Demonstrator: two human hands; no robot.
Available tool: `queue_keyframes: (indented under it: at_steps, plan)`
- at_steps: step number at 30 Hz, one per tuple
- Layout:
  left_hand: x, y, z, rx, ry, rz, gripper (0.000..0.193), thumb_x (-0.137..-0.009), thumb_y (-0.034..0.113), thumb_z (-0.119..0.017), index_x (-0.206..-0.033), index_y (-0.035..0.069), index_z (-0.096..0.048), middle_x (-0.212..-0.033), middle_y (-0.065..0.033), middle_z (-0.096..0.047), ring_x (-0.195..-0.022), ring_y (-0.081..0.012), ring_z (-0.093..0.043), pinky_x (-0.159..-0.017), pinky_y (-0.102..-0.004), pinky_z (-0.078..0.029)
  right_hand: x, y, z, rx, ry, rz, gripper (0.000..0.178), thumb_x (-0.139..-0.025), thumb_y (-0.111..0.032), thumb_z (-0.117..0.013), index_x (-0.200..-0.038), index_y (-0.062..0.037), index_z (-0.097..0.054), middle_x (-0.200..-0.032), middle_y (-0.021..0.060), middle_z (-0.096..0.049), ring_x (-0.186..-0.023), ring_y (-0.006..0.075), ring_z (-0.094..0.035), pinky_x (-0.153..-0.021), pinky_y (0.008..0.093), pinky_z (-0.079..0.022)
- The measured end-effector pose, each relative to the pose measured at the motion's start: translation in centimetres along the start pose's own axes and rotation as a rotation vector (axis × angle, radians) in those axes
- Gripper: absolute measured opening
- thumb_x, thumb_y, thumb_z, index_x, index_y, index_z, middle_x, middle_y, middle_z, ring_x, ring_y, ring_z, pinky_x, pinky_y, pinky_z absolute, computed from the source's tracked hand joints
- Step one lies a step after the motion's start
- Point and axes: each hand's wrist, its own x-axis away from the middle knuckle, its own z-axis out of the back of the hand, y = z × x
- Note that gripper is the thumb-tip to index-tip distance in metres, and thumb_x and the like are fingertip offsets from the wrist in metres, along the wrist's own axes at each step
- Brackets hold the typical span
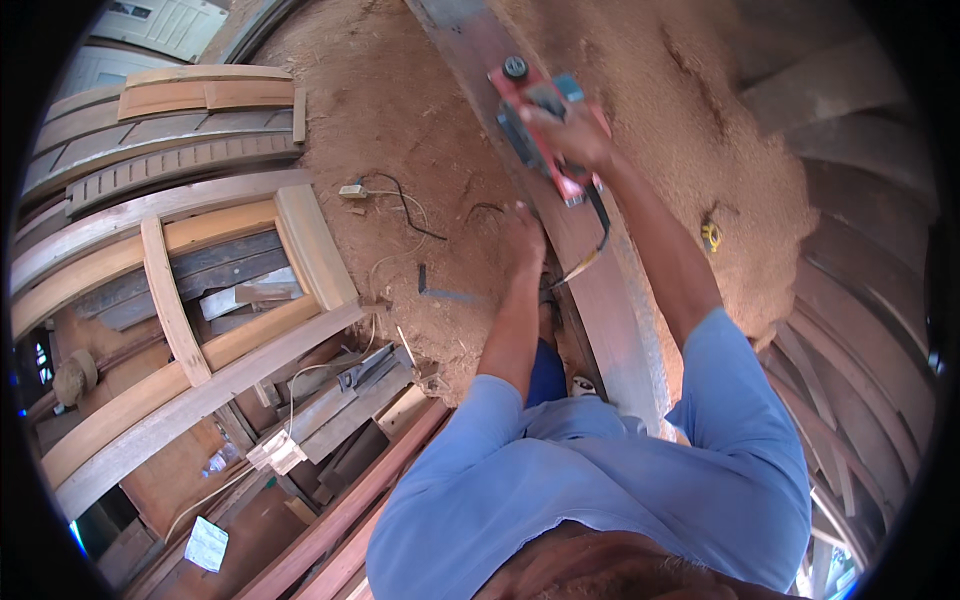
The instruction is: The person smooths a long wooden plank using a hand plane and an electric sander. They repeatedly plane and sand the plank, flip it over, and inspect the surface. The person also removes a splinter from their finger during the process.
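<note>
A red and black electric planer (545,125) sits on a long wooden plank (610,310) that runs away from me. My right hand (570,135) is closed around the planer's handle. From the tool's rear a dark power cord (603,225) loops back across the plank. Beside the plank's left edge is my left hand (523,238), its fingers curled in; anything inside them is hidden. A dark try square (440,290) lies on the ground left of that hand.
Sawdust (660,120) covers the ground around the plank. A wooden frame (190,290) rests on stacked boards at left, near a white socket block (277,453). A smaller socket (352,191) with cords lies on the sawdust. A yellow coiled item (711,235) and piled boards (860,260) are at right.
</note>
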Motion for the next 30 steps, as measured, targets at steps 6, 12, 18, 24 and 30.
queue_keyframes:
  at_steps: [6,12,18,24,30]
  plan:
    - [2.9,-2.4,10.3,0.508,-0.394,0.377,0.043,-0.101,0.011,-0.060,-0.138,-0.006,-0.044,-0.116,-0.0185,-0.066,-0.095,-0.0232,-0.068,-0.083,-0.0323,-0.056,29.0,6.3,2.3,-0.089,-0.062,-0.172,0.066,-0.090,-0.031,-0.075,-0.144,-0.0012,-0.050,-0.114,0.0180,-0.070,-0.104,0.0290,-0.067,-0.094,0.0417,-0.052]
    - [10.0,-5.8,19.3,0.806,-0.453,0.694,0.040,-0.099,0.006,-0.062,-0.134,-0.003,-0.047,-0.126,-0.0235,-0.062,-0.107,-0.0315,-0.068,-0.093,-0.0425,-0.059,42.9,10.3,0.8,-0.132,-0.019,-0.348,0.052,-0.088,-0.019,-0.075,-0.133,-0.0010,-0.057,-0.111,0.0208,-0.071,-0.103,0.0321,-0.071,-0.090,0.0395,-0.054]
    - [9.4,4.6,21.1,1.341,-0.684,0.435,0.062,-0.094,0.005,-0.065,-0.148,-0.002,-0.036,-0.143,-0.0294,-0.051,-0.133,-0.0450,-0.053,-0.118,-0.0574,-0.038,28.5,7.4,0.7,0.007,0.001,-0.246,0.054,-0.091,-0.033,-0.075,-0.132,-0.0006,-0.059,-0.104,0.0176,-0.073,-0.097,0.0293,-0.072,-0.085,0.0401,-0.056]
    - [6.6,14.0,22.6,1.447,-0.735,0.267,0.068,-0.092,-0.001,-0.063,-0.152,-0.001,-0.031,-0.144,-0.0299,-0.051,-0.138,-0.0458,-0.047,-0.119,-0.0578,-0.036,7.6,1.8,1.3,0.126,0.125,0.010,0.052,-0.095,-0.056,-0.065,-0.121,-0.0117,-0.070,-0.072,0.0024,-0.061,-0.066,0.0114,-0.060,-0.061,0.0336,-0.051]
    - [7.3,16.0,24.3,1.376,-0.679,0.250,0.055,-0.094,0.001,-0.066,-0.144,0.001,-0.041,-0.130,-0.0244,-0.064,-0.125,-0.0390,-0.061,-0.112,-0.0538,-0.047,4.0,2.8,1.8,-0.358,-0.086,0.022,0.044,-0.102,-0.052,-0.056,-0.117,-0.0114,-0.063,-0.073,-0.0044,-0.054,-0.059,0.0071,-0.051,-0.054,0.0257,-0.044]
